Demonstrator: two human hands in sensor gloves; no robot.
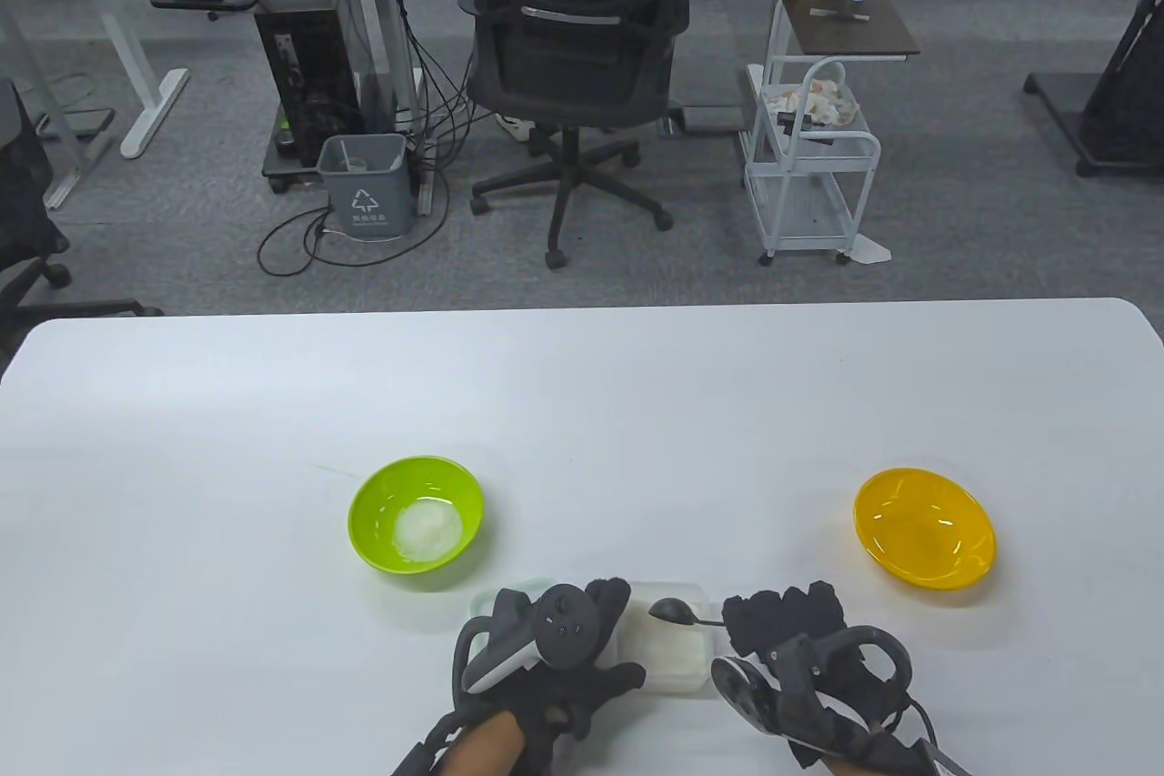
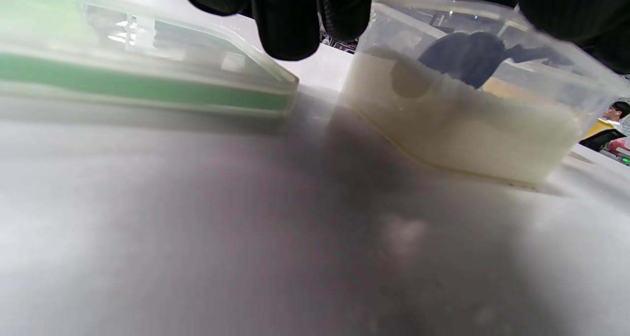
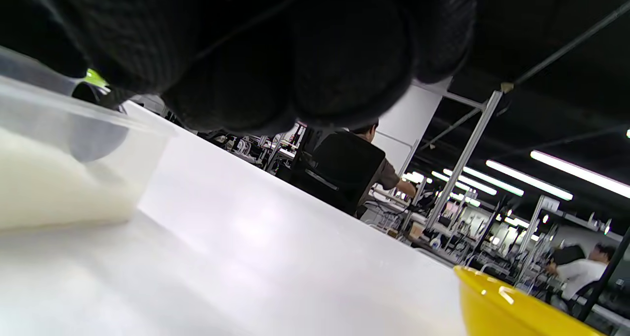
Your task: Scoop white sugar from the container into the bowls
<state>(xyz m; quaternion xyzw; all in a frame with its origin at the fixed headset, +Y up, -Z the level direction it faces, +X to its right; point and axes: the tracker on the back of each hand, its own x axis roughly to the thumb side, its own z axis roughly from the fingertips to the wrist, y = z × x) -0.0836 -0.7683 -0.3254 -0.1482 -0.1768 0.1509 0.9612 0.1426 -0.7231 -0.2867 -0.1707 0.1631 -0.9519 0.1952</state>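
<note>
The right hand (image 1: 800, 658) holds the spoon (image 1: 673, 609), its handle running leftward so the bowl sits over the container (image 1: 677, 667) the left hand (image 1: 546, 658) grips.

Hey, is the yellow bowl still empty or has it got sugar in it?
Empty: the table view shows the yellow bowl with a bare, glossy inside, while the green bowl holds a white heap.

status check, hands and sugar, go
Right hand holds spoon over sugar container. Left hand steadies it. Green bowl has sugar, yellow bowl none. Nothing in the way.
</note>
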